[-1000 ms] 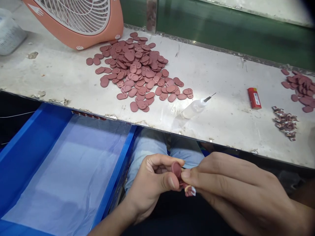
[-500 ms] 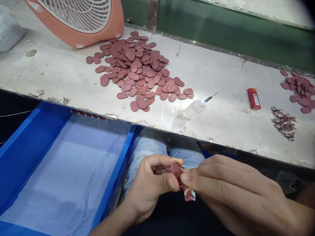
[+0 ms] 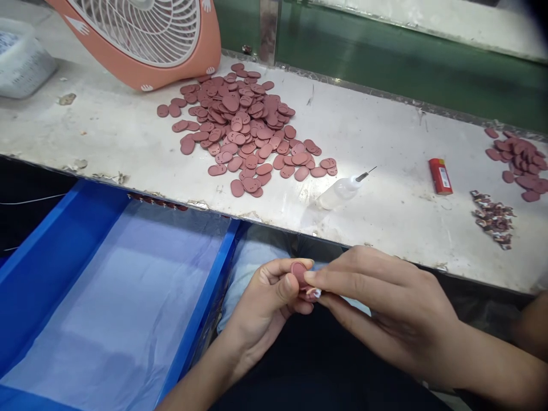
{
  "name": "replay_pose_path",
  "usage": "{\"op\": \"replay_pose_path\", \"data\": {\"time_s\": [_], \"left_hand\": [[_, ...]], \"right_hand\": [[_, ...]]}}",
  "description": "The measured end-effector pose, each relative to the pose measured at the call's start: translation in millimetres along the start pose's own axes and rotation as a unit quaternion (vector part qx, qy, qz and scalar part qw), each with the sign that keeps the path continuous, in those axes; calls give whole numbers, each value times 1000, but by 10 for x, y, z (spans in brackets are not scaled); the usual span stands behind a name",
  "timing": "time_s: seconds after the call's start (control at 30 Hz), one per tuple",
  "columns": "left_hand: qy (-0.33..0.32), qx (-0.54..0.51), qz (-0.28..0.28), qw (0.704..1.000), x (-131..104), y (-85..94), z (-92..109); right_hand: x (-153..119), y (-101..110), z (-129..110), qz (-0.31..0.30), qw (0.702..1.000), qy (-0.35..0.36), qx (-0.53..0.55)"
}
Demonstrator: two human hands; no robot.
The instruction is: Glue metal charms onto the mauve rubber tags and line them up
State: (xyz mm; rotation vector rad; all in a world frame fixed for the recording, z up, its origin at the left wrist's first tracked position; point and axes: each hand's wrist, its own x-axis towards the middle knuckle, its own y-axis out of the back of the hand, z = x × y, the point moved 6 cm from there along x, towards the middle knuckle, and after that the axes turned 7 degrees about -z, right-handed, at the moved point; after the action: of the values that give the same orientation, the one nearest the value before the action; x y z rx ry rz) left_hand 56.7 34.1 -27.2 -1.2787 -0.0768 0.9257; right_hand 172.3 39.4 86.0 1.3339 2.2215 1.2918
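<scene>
My left hand (image 3: pixel 268 297) pinches a reddish-brown oval disc (image 3: pixel 298 274) between thumb and fingers, above my lap. From the right, my right hand (image 3: pixel 381 297) has its fingertips closed on the same disc's edge. A small brown and white piece (image 3: pixel 313 293) shows just under the disc, between both hands; how it is attached is hidden by fingers. On the bench beyond lies a large heap of similar oval discs (image 3: pixel 252 125), some with tiny holes. A clear bottle with a needle tip (image 3: pixel 340 191) lies to the right of that heap.
An orange fan (image 3: pixel 171 77) stands behind the heap, and a white basket (image 3: pixel 25 65) is at the far left. A red lighter (image 3: pixel 440 176), small figures (image 3: pixel 493 220) and more discs (image 3: pixel 520 157) are at the right. Below the bench is an open blue drawer (image 3: pixel 38 245).
Both hands have moved slightly up and left with the disc. The brown and white piece, which hung lower, now sits close under the disc. The camera view has shifted a little.
</scene>
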Motion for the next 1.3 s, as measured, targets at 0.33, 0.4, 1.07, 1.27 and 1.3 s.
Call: {"op": "replay_pose_path", "data": {"time_s": [0.33, 0.4, 1.07, 1.27, 1.3], "left_hand": [[10, -22, -53, 998, 16, 56, 8], [9, -19, -52, 998, 8, 61, 13], [-213, 94, 177, 956, -219, 341, 337], [-237, 155, 213, 935, -339, 356, 383], [-235, 156, 223, 933, -357, 366, 396]], "right_hand": [[62, -32, 111, 12, 997, -43, 58], [72, -48, 115, 17, 997, -39, 66], [137, -256, 8, 210, 964, 53, -156], [266, -583, -25, 198, 958, 112, -172], [300, -611, -32, 195, 959, 114, -173]]}}
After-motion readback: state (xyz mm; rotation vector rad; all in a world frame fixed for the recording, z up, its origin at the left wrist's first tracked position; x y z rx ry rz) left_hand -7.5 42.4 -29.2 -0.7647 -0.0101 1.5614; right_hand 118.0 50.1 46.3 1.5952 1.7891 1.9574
